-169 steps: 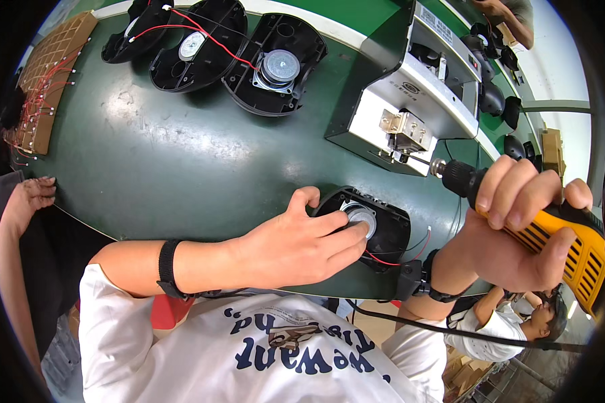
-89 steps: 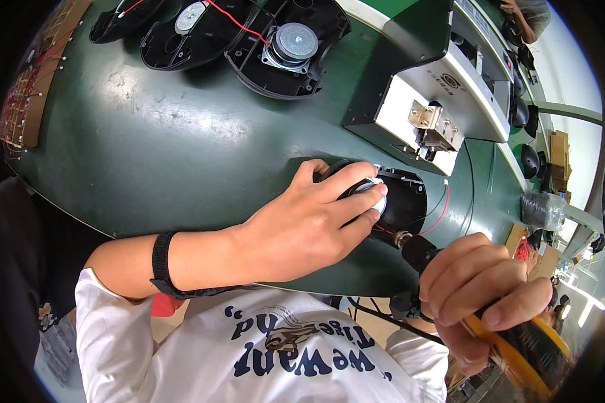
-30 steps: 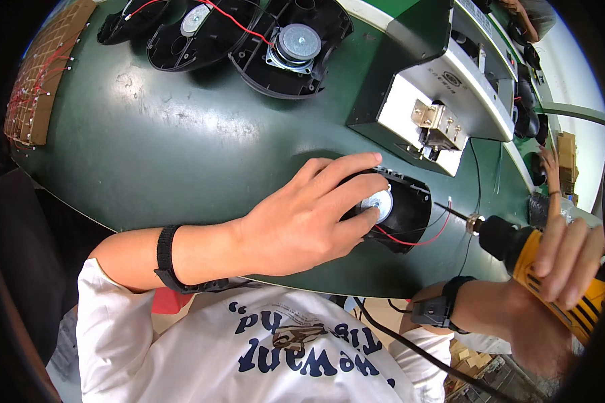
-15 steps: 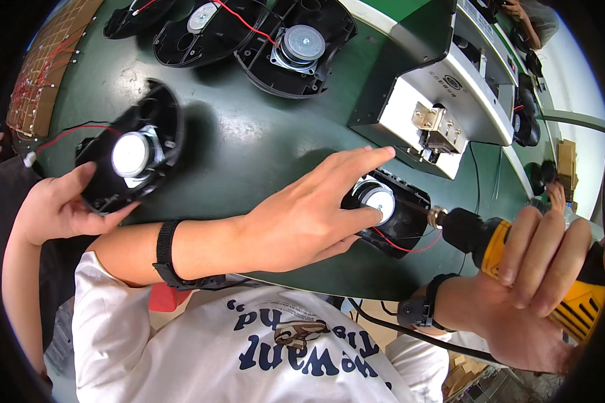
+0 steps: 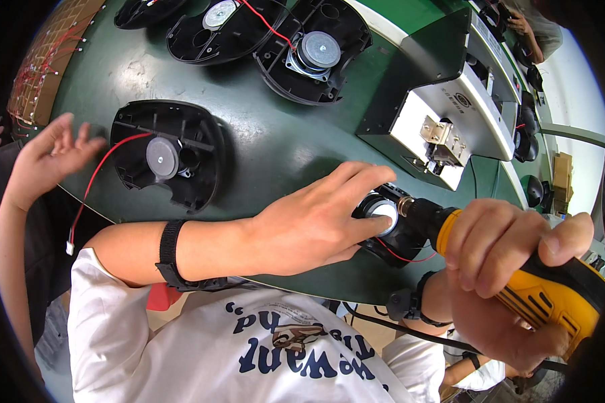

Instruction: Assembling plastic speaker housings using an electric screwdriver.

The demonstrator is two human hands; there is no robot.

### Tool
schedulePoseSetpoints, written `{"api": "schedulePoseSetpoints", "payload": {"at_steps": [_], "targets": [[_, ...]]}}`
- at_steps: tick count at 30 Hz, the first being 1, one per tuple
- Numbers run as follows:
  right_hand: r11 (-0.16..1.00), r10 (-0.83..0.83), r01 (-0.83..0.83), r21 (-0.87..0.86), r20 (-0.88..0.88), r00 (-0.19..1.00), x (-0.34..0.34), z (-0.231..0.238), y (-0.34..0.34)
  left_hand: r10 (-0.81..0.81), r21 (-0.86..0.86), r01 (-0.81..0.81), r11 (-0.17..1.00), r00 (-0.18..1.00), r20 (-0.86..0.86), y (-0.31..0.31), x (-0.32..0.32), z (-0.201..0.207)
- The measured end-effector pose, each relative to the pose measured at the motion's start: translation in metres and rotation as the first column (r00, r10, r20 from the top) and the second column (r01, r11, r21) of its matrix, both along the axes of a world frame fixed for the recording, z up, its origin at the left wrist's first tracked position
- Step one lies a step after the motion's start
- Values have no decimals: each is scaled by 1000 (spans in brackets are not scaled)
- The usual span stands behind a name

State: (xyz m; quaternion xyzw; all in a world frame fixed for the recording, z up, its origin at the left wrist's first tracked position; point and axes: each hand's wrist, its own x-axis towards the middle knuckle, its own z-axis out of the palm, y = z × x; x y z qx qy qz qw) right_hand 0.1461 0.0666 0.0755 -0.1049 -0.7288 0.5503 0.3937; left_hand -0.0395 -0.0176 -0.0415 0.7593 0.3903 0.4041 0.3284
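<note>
My left hand (image 5: 312, 221) is closed around a black speaker housing (image 5: 406, 243) on the table, its thumb on the round white-backed speaker (image 5: 386, 213) inside. Its palm hides the housing's left side. My right hand (image 5: 494, 258) grips a yellow and black power screwdriver (image 5: 547, 299). The driver's metal nose (image 5: 404, 204) is at the upper right edge of the speaker; whether it touches a screw cannot be made out. A red wire (image 5: 400, 256) loops from the speaker along the housing's near side.
A co-worker's open hand (image 5: 57, 151) hovers by another speaker housing (image 5: 202, 127) at left. More housings with speakers (image 5: 319, 50) lie along the far side. A metal machine (image 5: 430, 94) stands beyond my hands. Wires lie on cardboard (image 5: 44, 84) at far left.
My right hand has brought the screwdriver leftward, up to the speaker. The co-worker has set the other housing down on the table and let go of it. My left hand has barely moved.
</note>
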Motion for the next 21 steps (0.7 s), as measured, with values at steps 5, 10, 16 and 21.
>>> {"api": "schedulePoseSetpoints", "payload": {"at_steps": [5,10,16,21], "targets": [[1000,-27,28,-1,50,998,-12,1,-3,3,-4,-4,1000,1000,-24,-1,0,0],[997,-58,61,-49,47,997,-14,0,-8,12,3,-12,1000,1000,-18,-1,0,-1],[999,-31,32,-37,44,999,-14,1,-7,5,-9,-5,1000,1000,-21,-2,0,-1],[999,-29,31,-21,67,997,-13,3,-7,-5,-18,5,1000,1000,-7,0,0,0]]}}
